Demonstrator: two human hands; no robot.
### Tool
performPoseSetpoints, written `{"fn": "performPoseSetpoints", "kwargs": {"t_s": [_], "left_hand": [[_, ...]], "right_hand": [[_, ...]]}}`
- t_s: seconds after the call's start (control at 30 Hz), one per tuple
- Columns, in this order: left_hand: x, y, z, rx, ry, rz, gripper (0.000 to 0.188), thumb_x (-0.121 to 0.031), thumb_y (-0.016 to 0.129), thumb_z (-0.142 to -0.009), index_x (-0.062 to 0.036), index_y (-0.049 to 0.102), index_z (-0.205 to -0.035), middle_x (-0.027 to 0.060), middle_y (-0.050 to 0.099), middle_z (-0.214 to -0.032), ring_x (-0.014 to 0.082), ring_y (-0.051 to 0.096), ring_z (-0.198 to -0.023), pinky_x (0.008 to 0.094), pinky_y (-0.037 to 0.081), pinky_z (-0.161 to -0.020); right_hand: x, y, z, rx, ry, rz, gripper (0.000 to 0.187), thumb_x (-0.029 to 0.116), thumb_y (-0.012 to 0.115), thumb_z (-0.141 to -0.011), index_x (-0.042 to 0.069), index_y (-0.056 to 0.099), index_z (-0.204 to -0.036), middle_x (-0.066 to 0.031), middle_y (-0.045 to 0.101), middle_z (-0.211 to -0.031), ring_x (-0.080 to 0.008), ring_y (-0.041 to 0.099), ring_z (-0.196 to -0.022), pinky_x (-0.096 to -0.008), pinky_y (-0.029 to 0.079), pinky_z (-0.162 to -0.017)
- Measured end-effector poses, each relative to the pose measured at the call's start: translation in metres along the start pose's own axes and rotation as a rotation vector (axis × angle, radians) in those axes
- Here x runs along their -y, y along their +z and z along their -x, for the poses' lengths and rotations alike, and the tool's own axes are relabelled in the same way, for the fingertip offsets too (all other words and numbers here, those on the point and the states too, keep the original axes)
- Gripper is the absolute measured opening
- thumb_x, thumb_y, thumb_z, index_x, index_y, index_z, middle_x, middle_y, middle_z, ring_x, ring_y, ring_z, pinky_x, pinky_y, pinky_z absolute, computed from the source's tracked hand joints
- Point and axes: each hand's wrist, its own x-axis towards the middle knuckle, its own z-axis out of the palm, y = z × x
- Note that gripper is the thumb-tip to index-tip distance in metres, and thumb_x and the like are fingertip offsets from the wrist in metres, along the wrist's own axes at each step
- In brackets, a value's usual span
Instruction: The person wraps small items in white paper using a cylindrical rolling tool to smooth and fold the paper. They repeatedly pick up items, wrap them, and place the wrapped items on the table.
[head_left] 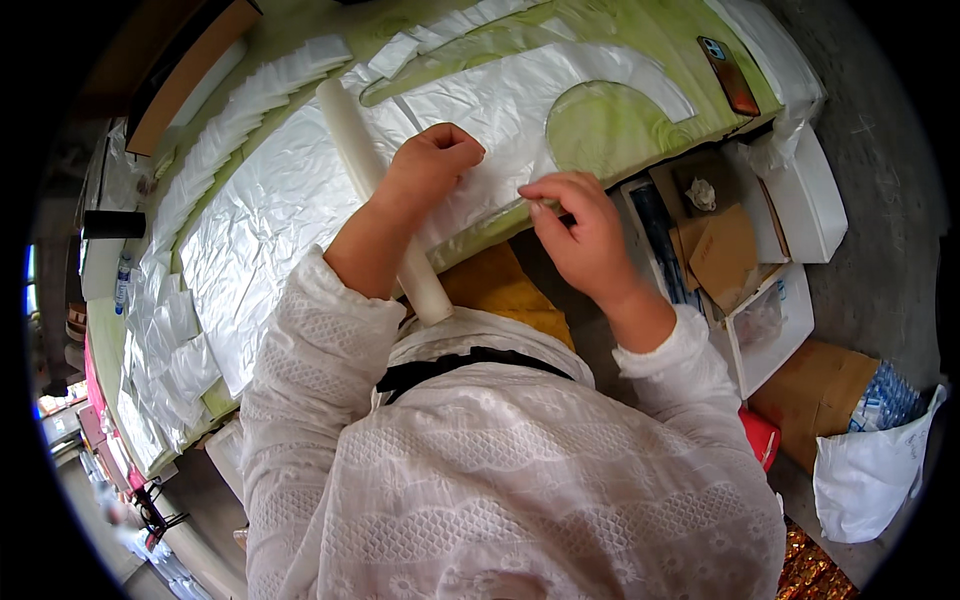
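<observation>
Clearly, the 2 hands were apart: the left hand [435,165] was curled into a loose fist above the shiny plastic film [270,240], which lay spread across the green table [655,35]. The right hand [580,225] was half curled by the table's near edge. Whether either gripped film, I couldn't tell. 1 whitish roll [350,140] passed beneath the left forearm.

Workshop-like | plastic film [260,250] over green table [655,30] | cardboard box [812,388]
</observation>
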Motion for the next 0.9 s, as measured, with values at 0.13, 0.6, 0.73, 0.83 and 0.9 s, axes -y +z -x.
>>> {"fn": "performPoseSetpoints", "kwargs": {"t_s": [0.13, 0.6, 0.73, 0.83, 0.9], "left_hand": [[0.006, 0.013, 0.011, -0.026, 0.25, -0.377, 0.035, -0.029, 0.075, -0.088, -0.0057, 0.07, -0.113, 0.0046, 0.073, -0.095, 0.0204, 0.068, -0.09, 0.0327, 0.054, -0.084], [0.01, 0.013, 0.019, -0.264, 0.129, 0.242, 0.025, -0.025, 0.069, -0.095, -0.0055, 0.068, -0.11, -0.0022, 0.066, -0.094, 0.0092, 0.058, -0.082, 0.0248, 0.048, -0.074], [-0.002, 0.015, 0.038, -0.094, 0.144, 0.177, 0.029, -0.029, 0.071, -0.095, -0.0057, 0.067, -0.111, -0.0029, 0.064, -0.098, 0.0084, 0.056, -0.092, 0.0257, 0.046, -0.082], [-0.028, 0.013, 0.049, -0.137, 0.137, 0.267, 0.047, -0.036, 0.073, -0.096, -0.0069, 0.059, -0.13, 0.0009, 0.062, -0.112, 0.0116, 0.055, -0.106, 0.0293, 0.045, -0.093], [-0.041, 0.01, 0.044, -0.258, 0.179, 0.441, 0.05, -0.035, 0.07, -0.098, -0.01, 0.054, -0.139, 0.0015, 0.061, -0.114, 0.0141, 0.056, -0.109, 0.0347, 0.049, -0.094]], "right_hand": [[-0.03, 0.008, -0.04, 0.105, 0.012, 0.12, 0.019, 0.006, 0.063, -0.087, 0.005, 0.072, -0.104, -0.0118, 0.071, -0.099, -0.0329, 0.064, -0.091, -0.0399, 0.053, -0.084], [-0.03, 0.027, -0.044, 0.177, -0.165, 0.098, 0.018, -0.001, 0.063, -0.08, 0.003, 0.069, -0.097, -0.0129, 0.073, -0.1, -0.0345, 0.067, -0.094, -0.0439, 0.053, -0.088], [-0.067, 0.033, -0.089, 0.0, -0.049, 0.327, 0.048, 0.002, 0.065, -0.081, 0.008, 0.063, -0.129, -0.0163, 0.066, -0.128, -0.0386, 0.06, -0.117, -0.0457, 0.047, -0.104], [-0.06, 0.03, -0.105, 0.0, -0.238, 0.385, 0.066, 0.004, 0.068, -0.08, 0.017, 0.054, -0.144, -0.0144, 0.056, -0.145, -0.0393, 0.052, -0.13, -0.0485, 0.042, -0.112], [-0.041, 0.032, -0.104, 0.132, -0.531, 0.368, 0.073, 0.006, 0.073, -0.078, 0.026, 0.054, -0.146, -0.0095, 0.05, -0.153, -0.0377, 0.045, -0.139, -0.052, 0.038, -0.115]]}}
